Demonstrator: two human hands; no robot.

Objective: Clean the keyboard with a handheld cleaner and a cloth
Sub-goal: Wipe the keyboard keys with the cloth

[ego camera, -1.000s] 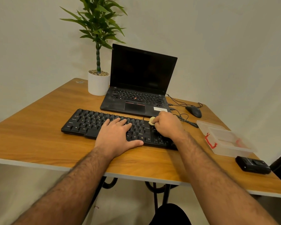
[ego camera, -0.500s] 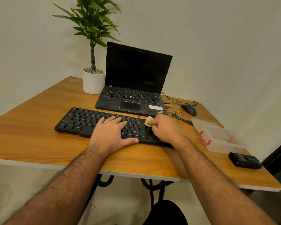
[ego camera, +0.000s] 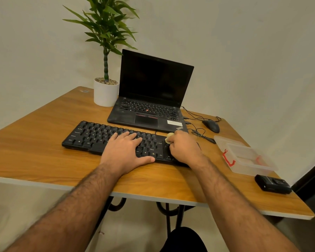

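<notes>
Two hands: left hand (ego camera: pixel 124 151) flat on keyboard (ego camera: pixel 91 137); right hand (ego camera: pixel 185 148) gripping cloth (ego camera: pixel 169 137); wooden table (ego camera: pixel 35 151).

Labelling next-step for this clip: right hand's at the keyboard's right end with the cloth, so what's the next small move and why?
Probably drag the cloth leftward along the keys. The right hand grips the wad at the far right end of the keyboard, near its top edge, so most rows lie to its left. The left hand rests flat on the middle keys, steadying the board, and would likely have to shift aside.
</notes>
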